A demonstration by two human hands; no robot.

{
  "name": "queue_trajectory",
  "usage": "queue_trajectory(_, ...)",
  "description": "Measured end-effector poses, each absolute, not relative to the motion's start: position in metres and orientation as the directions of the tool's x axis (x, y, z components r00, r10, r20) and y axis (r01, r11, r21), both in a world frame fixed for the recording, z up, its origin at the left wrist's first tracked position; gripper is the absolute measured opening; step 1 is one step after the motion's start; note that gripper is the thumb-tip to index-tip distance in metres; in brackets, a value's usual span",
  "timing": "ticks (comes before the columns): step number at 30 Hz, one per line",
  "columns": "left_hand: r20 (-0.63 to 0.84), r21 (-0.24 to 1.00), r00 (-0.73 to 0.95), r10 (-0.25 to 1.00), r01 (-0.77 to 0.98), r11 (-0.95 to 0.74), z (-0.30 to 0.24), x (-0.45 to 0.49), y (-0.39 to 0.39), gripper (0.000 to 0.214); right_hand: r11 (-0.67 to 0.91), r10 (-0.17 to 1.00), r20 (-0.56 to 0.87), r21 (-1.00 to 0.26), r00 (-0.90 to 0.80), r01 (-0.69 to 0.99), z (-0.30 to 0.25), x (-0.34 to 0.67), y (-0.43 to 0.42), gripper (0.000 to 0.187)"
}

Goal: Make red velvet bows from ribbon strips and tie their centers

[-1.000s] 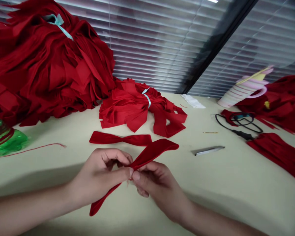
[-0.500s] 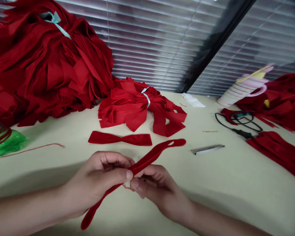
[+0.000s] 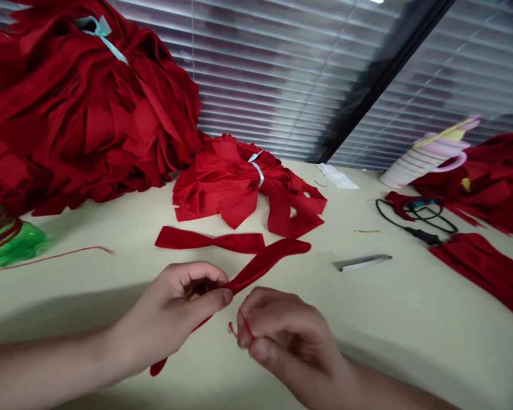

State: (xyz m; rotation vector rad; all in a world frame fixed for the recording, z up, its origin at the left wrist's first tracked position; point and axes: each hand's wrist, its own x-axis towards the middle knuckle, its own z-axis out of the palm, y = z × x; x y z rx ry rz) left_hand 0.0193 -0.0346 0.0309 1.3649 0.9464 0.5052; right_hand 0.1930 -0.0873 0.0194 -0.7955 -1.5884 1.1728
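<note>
My left hand point(image 3: 188, 310) pinches a folded red fabric strip point(image 3: 265, 265) at its middle, between thumb and fingers. One end of the strip points up to the right; the other shows below my wrist. Just to the right, apart from the strip, my right hand point(image 3: 286, 336) is closed on a thin red thread point(image 3: 246, 324), with a short end sticking out to the left. Behind my hands lies a red fabric bow point(image 3: 209, 240), pinched in at its centre. The middle of the held strip is partly hidden by my fingers.
Red fabric strips tied with pale blue ribbon form a large pile point(image 3: 89, 114) and a smaller bundle point(image 3: 226, 188). A green bottle point(image 3: 21, 242) wound with red thread is at left. Rightward are a silver tool point(image 3: 365, 262), a black cable point(image 3: 419, 233) and a striped mug point(image 3: 414, 165).
My right hand has moved away from the strip, down and right, with the red thread in its fingers. My left hand still holds the strip, whose upper end has dipped slightly left.
</note>
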Motion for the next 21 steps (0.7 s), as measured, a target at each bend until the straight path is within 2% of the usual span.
queue_trajectory(2,-0.323,0.946,0.559,0.763,0.208,0.248,0.032,0.019,-0.038,0.017,0.371,0.893,0.340,-0.927,-0.295,0.054,0.022,0.193,-0.088,0.012)
queue_trajectory(5,-0.354,0.934,0.550,0.756,0.160,0.320,0.033,0.018,-0.042,0.018,0.286,0.950,0.258,-0.945,-0.174,0.160,0.019,0.191,-0.087,0.009)
queue_trajectory(8,-0.356,0.930,0.554,0.753,0.136,0.340,0.032,0.017,-0.043,0.017,0.199,0.972,0.182,-0.974,-0.148,0.108,0.013,0.189,-0.086,0.008)
queue_trajectory(14,-0.364,0.920,0.563,0.742,0.094,0.380,0.033,0.017,-0.040,0.013,0.137,0.985,0.137,-0.991,-0.109,-0.005,0.010,0.186,-0.085,0.007)
queue_trajectory(21,-0.312,0.932,0.617,0.722,0.052,0.358,0.032,0.017,-0.039,0.005,0.057,0.990,0.064,-0.997,-0.129,-0.060,0.013,0.185,-0.084,0.012)
